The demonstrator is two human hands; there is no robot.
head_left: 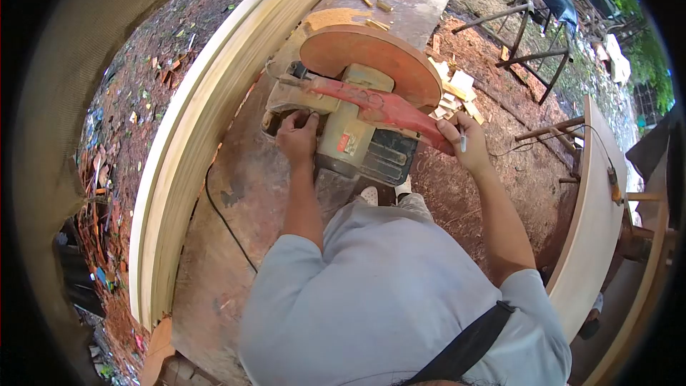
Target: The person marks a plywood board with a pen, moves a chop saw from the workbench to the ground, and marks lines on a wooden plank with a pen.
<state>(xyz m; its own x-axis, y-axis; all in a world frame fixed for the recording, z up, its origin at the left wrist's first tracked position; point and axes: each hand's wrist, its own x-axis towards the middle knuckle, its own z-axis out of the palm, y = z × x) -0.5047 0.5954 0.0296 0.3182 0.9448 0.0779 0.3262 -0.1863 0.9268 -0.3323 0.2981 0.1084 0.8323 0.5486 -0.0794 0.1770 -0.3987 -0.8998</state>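
A chop saw [344,144] with a beige body, a black vented motor end and a long red handle [371,106] stands in front of me. A large reddish-brown disc [371,64] is on its far side. My right hand [463,139] closes around the rear end of the handle, and a small white item [463,144] shows by its fingers. On the other side, my left hand [298,134] has curled fingers at the machine's lower left body; what the fingertips grip is hidden.
Long stacked pale boards [214,100] run along the left. Small wood pieces [457,89] lie beyond the saw, near metal stands [536,36]. A pale board [593,207] stands at the right. A black cord [225,221] crosses the worktop [214,271].
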